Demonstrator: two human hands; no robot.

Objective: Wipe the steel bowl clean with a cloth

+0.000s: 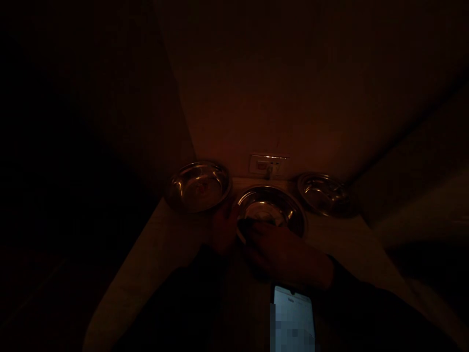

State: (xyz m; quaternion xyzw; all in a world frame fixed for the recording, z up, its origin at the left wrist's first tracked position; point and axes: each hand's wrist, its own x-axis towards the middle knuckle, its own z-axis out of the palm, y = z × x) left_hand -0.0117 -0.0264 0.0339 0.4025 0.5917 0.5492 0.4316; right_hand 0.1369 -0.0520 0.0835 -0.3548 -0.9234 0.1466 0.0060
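Observation:
The scene is very dark. In the middle of a wooden surface sits a shiny metal dish with a raised rim and something pale inside, hard to make out. My right hand reaches over its near left side, fingers bent together around a dark spot that I cannot identify. Against the dish's left edge is my left hand; shadow hides most of its fingers, so its grip on the rim is unclear. Dark sleeves cover both forearms.
Another metal dish with a small reddish thing inside stands at the back left. A third metal dish is at the back right. Behind them, a socket plate with a plug is on the wall. A lit phone lies nearest me.

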